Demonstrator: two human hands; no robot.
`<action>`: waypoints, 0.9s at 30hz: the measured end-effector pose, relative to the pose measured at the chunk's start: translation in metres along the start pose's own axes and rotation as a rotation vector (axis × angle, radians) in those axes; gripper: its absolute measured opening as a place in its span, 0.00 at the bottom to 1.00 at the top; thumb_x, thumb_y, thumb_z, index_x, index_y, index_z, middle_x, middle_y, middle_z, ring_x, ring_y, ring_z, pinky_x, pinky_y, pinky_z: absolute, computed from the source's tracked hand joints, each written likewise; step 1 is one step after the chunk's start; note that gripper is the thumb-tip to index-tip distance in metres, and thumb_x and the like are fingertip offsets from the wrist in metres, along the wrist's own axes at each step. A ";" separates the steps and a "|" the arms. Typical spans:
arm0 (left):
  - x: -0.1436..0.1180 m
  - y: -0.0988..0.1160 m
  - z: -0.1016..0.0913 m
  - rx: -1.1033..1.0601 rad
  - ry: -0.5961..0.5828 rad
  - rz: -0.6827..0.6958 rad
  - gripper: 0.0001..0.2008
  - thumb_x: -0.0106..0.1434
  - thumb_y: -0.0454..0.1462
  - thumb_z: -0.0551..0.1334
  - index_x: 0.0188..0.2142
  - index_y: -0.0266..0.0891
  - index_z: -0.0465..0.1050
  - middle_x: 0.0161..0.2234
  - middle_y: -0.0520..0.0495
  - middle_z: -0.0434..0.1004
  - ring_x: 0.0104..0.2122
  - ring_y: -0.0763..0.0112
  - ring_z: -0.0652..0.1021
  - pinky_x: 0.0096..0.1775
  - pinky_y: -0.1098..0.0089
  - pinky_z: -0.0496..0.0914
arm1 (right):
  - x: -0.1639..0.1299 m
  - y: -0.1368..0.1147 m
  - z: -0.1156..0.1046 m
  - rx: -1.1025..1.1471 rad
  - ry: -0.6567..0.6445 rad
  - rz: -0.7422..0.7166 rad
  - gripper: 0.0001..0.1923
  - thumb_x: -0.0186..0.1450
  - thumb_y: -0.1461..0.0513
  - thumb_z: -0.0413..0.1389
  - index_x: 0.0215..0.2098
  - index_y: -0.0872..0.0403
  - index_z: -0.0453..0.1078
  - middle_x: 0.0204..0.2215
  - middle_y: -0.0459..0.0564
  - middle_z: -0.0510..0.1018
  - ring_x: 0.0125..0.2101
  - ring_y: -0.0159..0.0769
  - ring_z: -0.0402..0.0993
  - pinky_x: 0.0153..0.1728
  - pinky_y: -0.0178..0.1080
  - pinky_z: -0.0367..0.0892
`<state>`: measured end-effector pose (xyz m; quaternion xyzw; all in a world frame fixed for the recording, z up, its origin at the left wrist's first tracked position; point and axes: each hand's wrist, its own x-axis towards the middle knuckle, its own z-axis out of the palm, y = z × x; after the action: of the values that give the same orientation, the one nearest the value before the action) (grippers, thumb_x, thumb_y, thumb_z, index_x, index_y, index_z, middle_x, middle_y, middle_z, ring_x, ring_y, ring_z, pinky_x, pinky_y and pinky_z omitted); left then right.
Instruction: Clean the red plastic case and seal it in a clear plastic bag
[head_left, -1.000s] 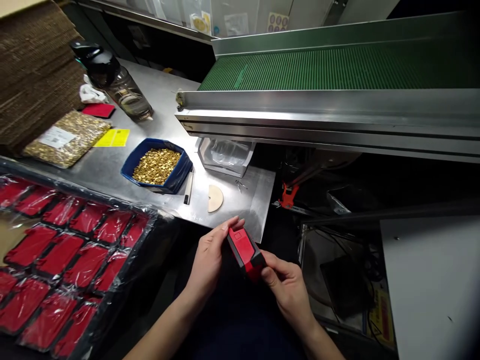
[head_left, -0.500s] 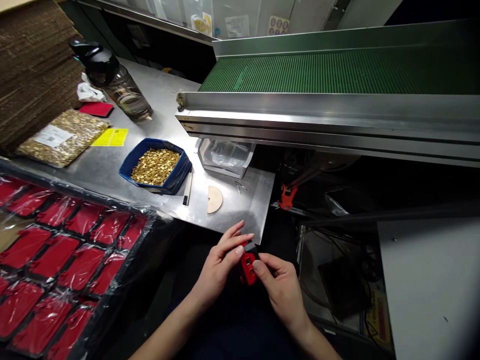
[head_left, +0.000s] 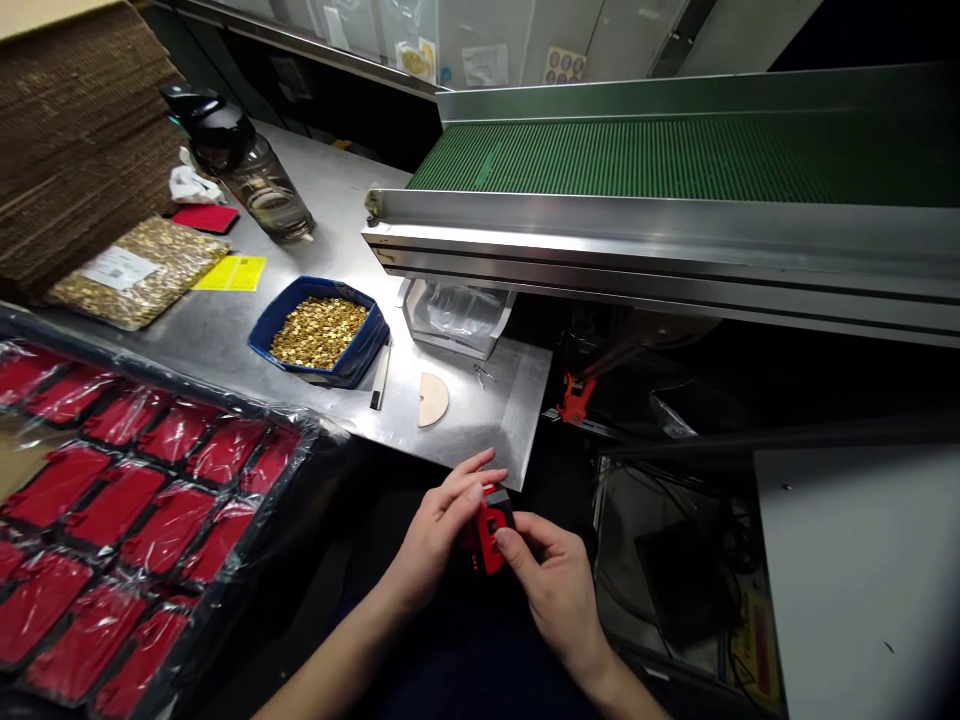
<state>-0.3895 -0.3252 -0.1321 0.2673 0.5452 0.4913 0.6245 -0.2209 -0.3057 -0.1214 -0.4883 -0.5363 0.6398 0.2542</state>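
Note:
A small red and black plastic part [head_left: 491,532] is held between my two hands, just off the near edge of the steel table. My left hand [head_left: 442,525] grips its upper left side, thumb on the red face and fingers stretched over the top. From the right, my right hand [head_left: 551,575] pinches its lower side between thumb and bent fingers. The part is tilted, with a cut-out showing in its red face. Its underside is hidden by the fingers.
On the steel table [head_left: 517,400] are a blue bin [head_left: 281,370] of small golden pieces, a cutter knife [head_left: 381,375], a half-round disc [head_left: 433,400] and a bottle [head_left: 262,190]. A green conveyor [head_left: 637,160] runs behind. Red parts [head_left: 120,500] under plastic fill a tray at left.
The view has shifted slightly. Both hands have moved a little to the left with the red and black part, which has turned slightly. Both still hold it.

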 end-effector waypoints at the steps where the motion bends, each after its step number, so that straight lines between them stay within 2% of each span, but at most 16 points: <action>1: -0.001 0.000 -0.001 0.041 -0.022 0.016 0.19 0.68 0.48 0.62 0.52 0.46 0.83 0.70 0.45 0.66 0.70 0.47 0.64 0.70 0.49 0.54 | 0.000 -0.001 0.000 -0.010 0.003 -0.006 0.16 0.71 0.51 0.60 0.44 0.53 0.84 0.33 0.50 0.85 0.33 0.39 0.80 0.37 0.37 0.75; 3: -0.001 0.000 0.000 0.053 -0.014 0.022 0.17 0.68 0.46 0.63 0.51 0.47 0.84 0.68 0.44 0.68 0.68 0.47 0.66 0.70 0.50 0.55 | 0.000 -0.002 0.001 -0.036 0.003 -0.013 0.15 0.71 0.51 0.59 0.43 0.52 0.83 0.32 0.49 0.85 0.33 0.39 0.80 0.36 0.36 0.74; 6: -0.001 -0.001 0.004 0.005 0.064 -0.005 0.17 0.70 0.46 0.59 0.45 0.45 0.86 0.65 0.43 0.73 0.64 0.47 0.71 0.67 0.50 0.59 | -0.002 -0.003 0.005 -0.062 -0.003 -0.011 0.15 0.71 0.52 0.59 0.41 0.52 0.83 0.32 0.48 0.85 0.33 0.39 0.81 0.37 0.35 0.74; 10: 0.000 0.002 0.012 -0.014 0.141 -0.066 0.22 0.72 0.50 0.56 0.43 0.42 0.86 0.64 0.43 0.75 0.58 0.46 0.76 0.62 0.50 0.64 | -0.005 -0.003 0.007 -0.071 -0.009 -0.014 0.14 0.71 0.52 0.60 0.44 0.50 0.83 0.34 0.48 0.85 0.33 0.39 0.81 0.37 0.35 0.74; 14: -0.004 0.007 0.015 -0.084 0.156 -0.051 0.31 0.74 0.55 0.49 0.39 0.42 0.87 0.63 0.43 0.75 0.62 0.47 0.72 0.64 0.52 0.61 | -0.009 -0.006 0.006 -0.068 -0.024 -0.058 0.12 0.71 0.53 0.60 0.42 0.49 0.83 0.34 0.46 0.85 0.33 0.36 0.81 0.37 0.33 0.72; 19: -0.013 0.016 0.013 -0.170 0.094 0.043 0.39 0.74 0.56 0.39 0.41 0.42 0.87 0.66 0.44 0.72 0.67 0.47 0.66 0.66 0.53 0.62 | -0.013 -0.006 0.001 -0.093 -0.027 -0.158 0.12 0.71 0.54 0.60 0.39 0.51 0.82 0.31 0.46 0.85 0.31 0.36 0.80 0.36 0.33 0.72; 21: -0.015 0.019 0.010 -0.079 0.048 0.108 0.36 0.74 0.57 0.42 0.44 0.43 0.87 0.67 0.44 0.71 0.65 0.45 0.68 0.66 0.51 0.62 | -0.013 -0.006 0.000 -0.099 -0.020 -0.186 0.11 0.71 0.54 0.60 0.38 0.51 0.82 0.31 0.46 0.85 0.31 0.36 0.80 0.36 0.33 0.72; 25: -0.016 0.021 0.007 0.150 -0.011 0.214 0.19 0.67 0.51 0.62 0.49 0.47 0.85 0.66 0.43 0.71 0.65 0.44 0.69 0.65 0.51 0.63 | -0.013 -0.005 -0.001 -0.097 -0.002 -0.213 0.10 0.71 0.55 0.60 0.38 0.51 0.81 0.30 0.45 0.84 0.30 0.35 0.80 0.34 0.33 0.72; 27: -0.016 0.021 0.009 0.150 0.029 0.203 0.17 0.68 0.49 0.62 0.47 0.47 0.86 0.64 0.42 0.73 0.64 0.44 0.70 0.64 0.52 0.65 | -0.013 -0.004 0.001 -0.117 0.001 -0.217 0.10 0.71 0.55 0.60 0.38 0.50 0.81 0.30 0.45 0.84 0.30 0.35 0.80 0.34 0.33 0.73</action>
<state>-0.3869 -0.3298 -0.1053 0.3599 0.5595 0.5137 0.5419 -0.2172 -0.3159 -0.1132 -0.4417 -0.6222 0.5759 0.2934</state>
